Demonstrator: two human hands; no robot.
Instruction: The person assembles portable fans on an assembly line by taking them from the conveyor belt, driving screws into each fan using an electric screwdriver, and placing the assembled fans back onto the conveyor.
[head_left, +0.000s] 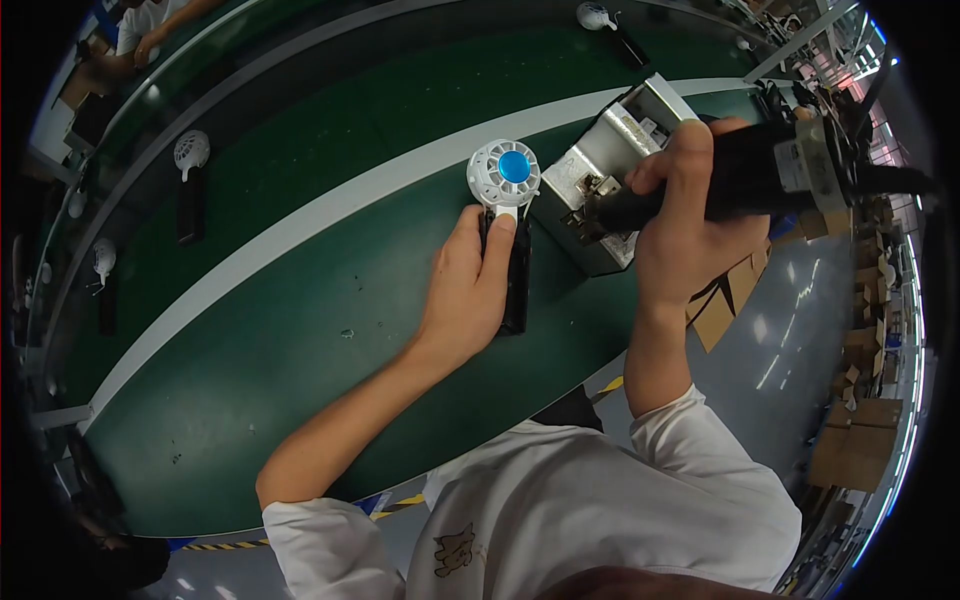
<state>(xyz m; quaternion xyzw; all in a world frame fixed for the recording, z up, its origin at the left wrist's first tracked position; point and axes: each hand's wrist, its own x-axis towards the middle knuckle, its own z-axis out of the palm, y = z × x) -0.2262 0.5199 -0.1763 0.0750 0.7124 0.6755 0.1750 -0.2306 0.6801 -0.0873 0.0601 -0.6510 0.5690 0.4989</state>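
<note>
Item, one white-headed device (490,178): round vented head bearing a blue disc (514,166), with a long black body (517,285) below. Located over the worktop (400,420), just left of the metal box.

Item, left hand (465,285): fingers closed around the device's black body, thumb laid along its neck beneath the head.

Item, right hand (685,235): fingers wrapped around a black cylindrical tool (745,170), held sideways. A dark cable (895,180) leaves its right end; its left end sits at the metal box, though whether the two touch cannot be told.

Item, one metal box (620,135): silver, open-topped in part, dark-sided, set on the worktop.

Item, one green belt (300,150), beyond a pale curved border strip (250,255). On it, similar white-headed pieces with black bodies: two at the left (191,152) (104,258), one at the top (595,16).

Item, one co-worker (155,30), upper left, across the belt, partly in view.

Item, cardboard boxes (860,440), at the far right.
</note>
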